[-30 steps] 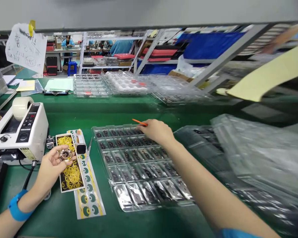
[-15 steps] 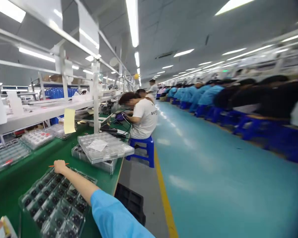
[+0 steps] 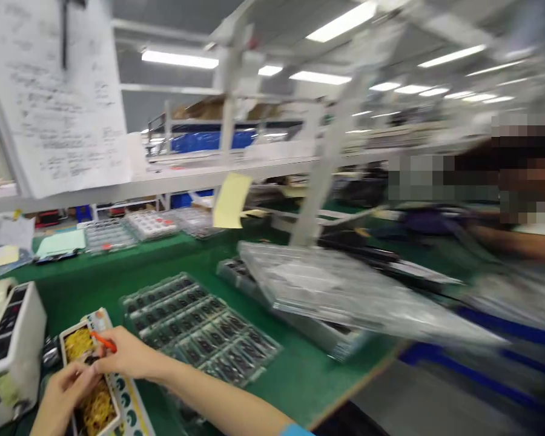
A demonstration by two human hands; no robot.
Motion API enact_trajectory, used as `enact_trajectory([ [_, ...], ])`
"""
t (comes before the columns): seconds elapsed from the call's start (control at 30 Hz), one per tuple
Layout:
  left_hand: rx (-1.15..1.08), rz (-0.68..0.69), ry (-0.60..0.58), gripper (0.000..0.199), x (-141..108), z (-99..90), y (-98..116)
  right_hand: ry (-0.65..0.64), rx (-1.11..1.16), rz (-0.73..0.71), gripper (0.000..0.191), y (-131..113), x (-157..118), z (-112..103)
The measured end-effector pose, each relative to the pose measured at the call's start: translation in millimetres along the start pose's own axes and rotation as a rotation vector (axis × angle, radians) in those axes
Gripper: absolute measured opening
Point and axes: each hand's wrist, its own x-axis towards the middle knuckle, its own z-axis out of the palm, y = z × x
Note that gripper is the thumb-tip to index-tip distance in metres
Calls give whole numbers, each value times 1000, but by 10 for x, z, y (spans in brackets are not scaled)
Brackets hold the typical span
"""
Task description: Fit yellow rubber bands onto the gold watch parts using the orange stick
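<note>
My right hand (image 3: pixel 122 354) is closed around a thin orange stick-like tool (image 3: pixel 104 341), whose exact kind I cannot make out. My left hand (image 3: pixel 68 387) meets it, thumb and fingers pinched at a small black part (image 3: pixel 91 360) between the two hands' fingertips. Both hands are over a white box (image 3: pixel 114 407) holding tangled yellow bits (image 3: pixel 97 409) that look like rubber bands or thin strips. Beyond my right wrist lies a clear plastic tray (image 3: pixel 204 327) with rows of small dark parts in its pockets.
A white tape-dispenser-like machine (image 3: pixel 16 345) stands at the left. Stacked clear trays (image 3: pixel 300 284) sit to the right, near the table edge. A shelf (image 3: pixel 186 181) with a handwritten sheet (image 3: pixel 59 103) runs above. A blurred co-worker's arm (image 3: pixel 504 242) is at far right.
The view has swung left from the aisle to the bench. My right hand has moved from the tray's far edge to the white box, still with the orange tool. My left hand has come into view.
</note>
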Motion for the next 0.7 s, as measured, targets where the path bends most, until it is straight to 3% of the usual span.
enact_trajectory([
  [0.1, 25, 11, -79, 53, -26, -6, 48, -14, 131, -10, 33, 79, -113, 69],
  [0.23, -15, -124, -152, 51, -60, -11, 115, -44, 228, 39, 40, 159, -213, 86],
  [0.37, -76, -224, -142, 45, -89, 7, 115, -24, 227, 69, 28, 152, -339, 94],
  [0.4, -91, -247, -140, 43, -91, 10, 115, 27, 186, 13, 21, 143, -369, 76],
  [0.47, -142, -299, -166, 38, -90, 11, 123, 161, 9, -231, 4, 129, -417, 18],
  [0.53, -215, -355, -214, 35, -87, 7, 139, 245, -280, -543, 16, 129, -445, -48],
  [0.6, -277, -402, -264, 33, -86, 5, 156, 227, -563, -751, 26, 140, -465, -92],
  [0.7, -318, -441, -317, 30, -91, 17, 171, 200, -741, -864, 26, 154, -501, -93],
])
